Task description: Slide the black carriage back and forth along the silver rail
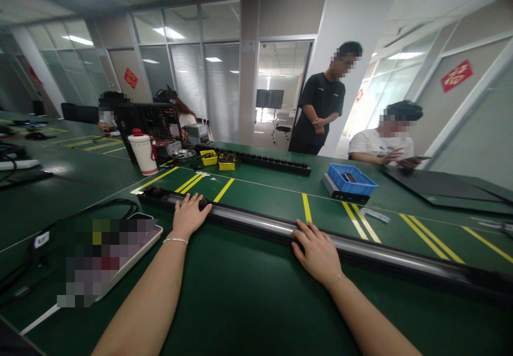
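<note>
A long black metal bar (256,221) with a shiny grey top lies slantwise across the green table in front of me. My left hand (189,217) rests on it near its left end, fingers spread, beside a small black knob-like part (205,204). Farther right, my right hand (316,250) lies with its fingertips on the bar's top and near edge, fingers slightly apart. Neither hand is wrapped round the bar. Its right end runs into dark blur at the picture's edge.
Behind the bar lie a black strip with a row of sockets (276,162), yellow trays (226,162), a blue bin (352,178), a white cup (143,153) and an open computer case (150,126). A blurred-out phone-like device (150,238) and cables lie left. People are beyond the table.
</note>
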Available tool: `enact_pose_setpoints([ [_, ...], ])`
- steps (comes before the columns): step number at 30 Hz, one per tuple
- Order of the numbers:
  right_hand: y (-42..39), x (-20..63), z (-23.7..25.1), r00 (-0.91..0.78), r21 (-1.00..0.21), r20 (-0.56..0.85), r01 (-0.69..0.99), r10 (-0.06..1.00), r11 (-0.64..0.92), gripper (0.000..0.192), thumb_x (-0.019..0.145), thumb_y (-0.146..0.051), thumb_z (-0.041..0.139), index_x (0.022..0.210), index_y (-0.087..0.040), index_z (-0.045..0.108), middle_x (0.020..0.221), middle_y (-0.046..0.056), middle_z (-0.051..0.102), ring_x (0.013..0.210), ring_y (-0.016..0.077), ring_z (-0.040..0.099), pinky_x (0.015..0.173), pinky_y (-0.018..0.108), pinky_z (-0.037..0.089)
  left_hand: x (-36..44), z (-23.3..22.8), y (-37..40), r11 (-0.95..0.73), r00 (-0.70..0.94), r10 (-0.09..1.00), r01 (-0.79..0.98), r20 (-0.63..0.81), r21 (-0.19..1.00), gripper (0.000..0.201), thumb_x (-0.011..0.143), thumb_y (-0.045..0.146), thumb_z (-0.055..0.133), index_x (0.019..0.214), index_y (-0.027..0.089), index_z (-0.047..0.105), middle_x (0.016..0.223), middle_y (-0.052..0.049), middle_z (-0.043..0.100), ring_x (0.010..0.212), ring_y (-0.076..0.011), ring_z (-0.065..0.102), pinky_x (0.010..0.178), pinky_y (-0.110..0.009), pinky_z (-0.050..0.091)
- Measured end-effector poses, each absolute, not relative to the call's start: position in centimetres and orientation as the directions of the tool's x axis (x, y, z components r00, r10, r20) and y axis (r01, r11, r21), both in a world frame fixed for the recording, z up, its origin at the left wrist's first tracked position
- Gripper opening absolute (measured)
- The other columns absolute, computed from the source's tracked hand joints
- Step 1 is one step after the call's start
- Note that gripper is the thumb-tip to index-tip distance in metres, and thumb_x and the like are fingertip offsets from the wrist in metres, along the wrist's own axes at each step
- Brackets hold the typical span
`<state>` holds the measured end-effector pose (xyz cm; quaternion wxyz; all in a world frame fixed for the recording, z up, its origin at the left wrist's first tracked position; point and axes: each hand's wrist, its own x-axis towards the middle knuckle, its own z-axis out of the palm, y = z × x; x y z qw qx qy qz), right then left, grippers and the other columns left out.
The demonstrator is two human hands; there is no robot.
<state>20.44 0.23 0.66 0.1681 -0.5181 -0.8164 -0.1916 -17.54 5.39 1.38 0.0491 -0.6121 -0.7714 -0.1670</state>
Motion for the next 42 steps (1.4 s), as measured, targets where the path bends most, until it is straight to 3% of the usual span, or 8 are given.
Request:
enact_pose_setpoints([
  [5,0.2,20.4,0.7,-0.408,0.134,0.472,0.909,0.781,0.394,0.030,0.086,-0.035,0.043,0.107,-0.026,0.062,0.134,0.003,0.048,0.123,0.0256,0.040,0.090,0.041,0.040,-17.1,1.3,5.4,0.107,-0.162,0.942,0.975,0.294,0.193,0.056,0.087,0.053,0.033,0.132,0.022,0.047,0.140,-0.006,0.042,0.134,-0.0277,0.027,0.108,-0.053,0.014],
  [12,0.1,20.4,0.8,-0.400,0.134,0.461,0.914,0.792,0.383,0.029,0.087,-0.035,0.042,0.107,-0.026,0.061,0.135,0.001,0.047,0.124,0.0252,0.040,0.090,0.040,0.039,-16.0,1.1,5.5,-0.010,-0.029,0.943,0.993,0.332,0.116,0.054,0.087,0.055,0.032,0.128,0.026,0.051,0.138,-0.004,0.046,0.132,-0.0248,0.031,0.107,-0.042,0.020],
  [23,0.0,20.2,0.8,-0.388,0.134,0.458,0.920,0.800,0.370,0.029,0.087,-0.035,0.041,0.106,-0.026,0.061,0.135,0.002,0.047,0.124,0.0253,0.039,0.091,0.041,0.037,-15.7,1.5,5.2,-0.027,-0.013,0.952,0.991,0.307,0.128,0.055,0.088,0.058,0.030,0.129,0.027,0.050,0.138,-0.005,0.046,0.132,-0.0259,0.030,0.106,-0.044,0.020],
  [31,0.1,20.3,0.9,-0.369,0.105,0.417,0.927,0.830,0.360,0.029,0.087,-0.036,0.041,0.107,-0.028,0.061,0.137,0.002,0.045,0.124,0.0255,0.038,0.092,0.042,0.037,-15.6,1.5,5.5,-0.011,-0.051,0.956,0.978,0.290,0.210,0.059,0.087,0.058,0.033,0.132,0.022,0.043,0.139,-0.008,0.044,0.133,-0.0266,0.029,0.108,-0.047,0.017],
  [34,0.1,20.3,0.9,-0.375,0.109,0.416,0.925,0.829,0.364,0.029,0.087,-0.036,0.041,0.108,-0.028,0.060,0.137,0.001,0.045,0.124,0.0249,0.038,0.092,0.042,0.036,-15.4,1.6,5.5,-0.014,-0.089,0.937,0.957,0.338,0.291,0.053,0.087,0.054,0.036,0.123,0.017,0.049,0.130,-0.011,0.053,0.127,-0.0248,0.040,0.109,-0.044,0.018],
  [37,0.1,20.3,0.9,-0.380,0.119,0.414,0.924,0.827,0.364,0.030,0.087,-0.037,0.040,0.108,-0.028,0.060,0.137,0.001,0.044,0.123,0.0250,0.038,0.092,0.042,0.036,-15.1,1.6,5.5,-0.068,-0.075,0.925,0.931,0.373,0.358,0.038,0.089,0.047,0.035,0.105,0.018,0.054,0.124,-0.010,0.058,0.118,-0.0217,0.049,0.107,-0.041,0.023],
  [42,0.1,20.3,1.0,-0.378,0.114,0.417,0.924,0.826,0.365,0.029,0.087,-0.036,0.041,0.107,-0.028,0.060,0.137,0.001,0.045,0.123,0.0245,0.039,0.092,0.041,0.036,-15.0,1.6,5.4,-0.118,-0.026,0.929,0.925,0.369,0.362,0.025,0.088,0.036,0.037,0.095,0.022,0.057,0.121,-0.004,0.061,0.120,-0.0197,0.048,0.106,-0.039,0.026],
])
